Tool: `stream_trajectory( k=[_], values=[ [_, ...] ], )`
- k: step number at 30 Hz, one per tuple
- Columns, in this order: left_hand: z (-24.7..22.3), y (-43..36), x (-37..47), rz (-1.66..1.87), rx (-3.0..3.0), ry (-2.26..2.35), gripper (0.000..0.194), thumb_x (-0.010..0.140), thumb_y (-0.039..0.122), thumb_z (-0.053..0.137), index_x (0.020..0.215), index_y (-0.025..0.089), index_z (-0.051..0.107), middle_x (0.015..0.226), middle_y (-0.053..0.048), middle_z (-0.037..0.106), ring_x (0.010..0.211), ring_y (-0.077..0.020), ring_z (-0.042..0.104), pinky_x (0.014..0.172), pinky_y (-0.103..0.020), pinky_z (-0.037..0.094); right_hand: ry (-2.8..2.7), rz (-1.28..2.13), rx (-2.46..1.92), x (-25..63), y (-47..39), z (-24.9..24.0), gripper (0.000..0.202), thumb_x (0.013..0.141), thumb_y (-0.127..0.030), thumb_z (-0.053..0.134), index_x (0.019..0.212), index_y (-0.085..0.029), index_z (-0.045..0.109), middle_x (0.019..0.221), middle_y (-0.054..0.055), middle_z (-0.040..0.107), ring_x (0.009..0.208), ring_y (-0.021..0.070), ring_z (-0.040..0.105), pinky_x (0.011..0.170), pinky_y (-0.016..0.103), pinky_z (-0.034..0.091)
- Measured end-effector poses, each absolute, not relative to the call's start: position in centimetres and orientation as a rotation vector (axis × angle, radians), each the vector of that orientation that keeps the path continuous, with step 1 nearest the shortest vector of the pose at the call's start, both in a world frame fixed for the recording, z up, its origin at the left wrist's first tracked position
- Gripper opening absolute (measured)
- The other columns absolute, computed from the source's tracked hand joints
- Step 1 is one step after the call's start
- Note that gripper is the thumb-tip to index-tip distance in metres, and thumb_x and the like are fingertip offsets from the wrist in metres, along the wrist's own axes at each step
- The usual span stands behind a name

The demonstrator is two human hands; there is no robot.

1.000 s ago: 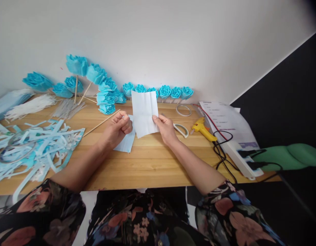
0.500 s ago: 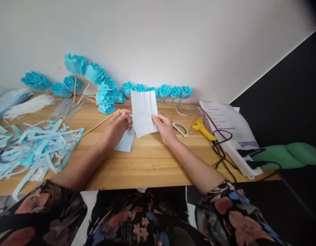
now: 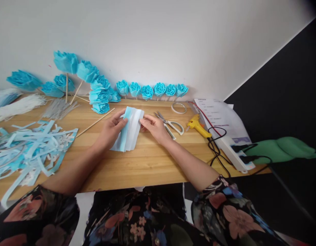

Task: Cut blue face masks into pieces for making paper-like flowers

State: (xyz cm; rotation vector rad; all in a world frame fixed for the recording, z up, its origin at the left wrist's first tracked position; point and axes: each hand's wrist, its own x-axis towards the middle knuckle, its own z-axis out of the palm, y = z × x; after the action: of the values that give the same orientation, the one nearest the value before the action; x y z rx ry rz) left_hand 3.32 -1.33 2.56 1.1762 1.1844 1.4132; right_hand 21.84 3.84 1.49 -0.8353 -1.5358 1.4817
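Observation:
Between my two hands is a thin pleated sheet point(image 3: 133, 128), white with a light blue folded strip along its left side. My left hand point(image 3: 113, 128) pinches the blue edge, thumb in front and fingers behind. At the upper right edge my right hand point(image 3: 154, 127) grips the sheet between thumb and fingers. Another pale blue sheet point(image 3: 116, 145) lies on the table, partly hidden behind the held one. Just right of my right hand, scissors point(image 3: 170, 123) with pale handles rest open. A thin wooden stick point(image 3: 95, 123) lies left of my left hand.
Blue paper flowers point(image 3: 147, 91) on sticks line the wall. Cut blue and white strips point(image 3: 32, 147) pile up at the left. A yellow glue gun point(image 3: 198, 125), a tape roll point(image 3: 178, 108), papers point(image 3: 221, 116) and a corded power strip point(image 3: 234, 157) occupy the right side.
My left hand has come onto the sheet and now grips it. The sheet has moved lower, and a blue fold now shows on its left. The view has shifted slightly right.

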Motion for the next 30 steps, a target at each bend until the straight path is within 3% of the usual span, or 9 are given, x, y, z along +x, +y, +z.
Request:
stream_trajectory(
  k=[3,6,10,15,19,24,30],
  values=[
    [2.8,-1.7,3.5,1.339,1.196,1.181,0.058,0.082,0.042,0.072,0.134,0.019,0.060,0.094,-0.004,0.075,0.081,-0.0209,0.067,0.073,-0.031,0.051,-1.514,1.463,-0.829,22.0,3.9,1.7,0.034,0.080,-0.052,0.070,0.092,-0.019,0.071,0.073,0.000,0.067,0.065,0.0133,0.061,0.061,0.026,0.051],
    [3.4,-1.9,3.9,1.380,1.168,1.194,0.052,0.087,0.055,0.063,0.124,0.019,0.066,0.103,-0.007,0.075,0.095,-0.0253,0.068,0.081,-0.033,0.053,-1.508,1.391,-0.844,22.0,4.0,1.8,0.034,0.080,-0.051,0.070,0.074,-0.019,0.064,0.061,-0.003,0.059,0.058,0.0112,0.055,0.060,0.025,0.048],
    [3.8,-1.9,4.2,1.377,1.086,1.053,0.071,0.088,0.076,0.040,0.117,0.017,0.068,0.099,-0.011,0.075,0.100,-0.0297,0.069,0.081,-0.038,0.055,-1.512,1.359,-0.849,22.1,4.0,1.9,0.033,0.080,-0.050,0.070,0.072,-0.019,0.061,0.060,-0.004,0.057,0.057,0.0107,0.053,0.060,0.025,0.046],
    [3.4,-1.8,3.8,1.292,1.031,1.239,0.050,0.071,0.059,0.076,0.097,0.017,0.071,0.084,-0.007,0.075,0.077,-0.0272,0.070,0.063,-0.033,0.053,-1.571,1.311,-0.869,22.3,4.0,1.9,0.034,0.084,-0.051,0.066,0.072,-0.020,0.060,0.060,-0.003,0.057,0.058,0.0117,0.055,0.061,0.025,0.045],
    [3.6,-1.8,3.5,1.315,0.893,1.353,0.037,0.069,0.053,0.078,0.082,0.019,0.069,0.070,-0.003,0.072,0.059,-0.0221,0.065,0.050,-0.030,0.048,-1.527,1.288,-0.863,22.4,4.2,1.9,0.036,0.085,-0.053,0.065,0.071,-0.020,0.060,0.062,-0.003,0.057,0.060,0.0113,0.054,0.062,0.025,0.045],
    [3.8,-1.6,3.5,1.367,0.855,1.293,0.032,0.073,0.046,0.075,0.092,0.020,0.070,0.079,-0.004,0.075,0.075,-0.0264,0.071,0.057,-0.032,0.055,-1.359,1.322,-0.864,22.4,4.4,2.1,0.035,0.081,-0.052,0.069,0.070,-0.020,0.062,0.062,-0.003,0.054,0.059,0.0101,0.050,0.060,0.024,0.044],
    [3.3,-1.3,3.7,1.433,0.867,1.257,0.033,0.079,0.045,0.069,0.100,0.020,0.070,0.092,-0.007,0.076,0.098,-0.0306,0.071,0.074,-0.037,0.059,-1.312,1.609,-0.808,22.4,4.2,2.3,0.046,0.075,-0.067,0.068,0.081,-0.021,0.064,0.077,0.000,0.064,0.071,0.0138,0.059,0.067,0.027,0.051]
  ],
)
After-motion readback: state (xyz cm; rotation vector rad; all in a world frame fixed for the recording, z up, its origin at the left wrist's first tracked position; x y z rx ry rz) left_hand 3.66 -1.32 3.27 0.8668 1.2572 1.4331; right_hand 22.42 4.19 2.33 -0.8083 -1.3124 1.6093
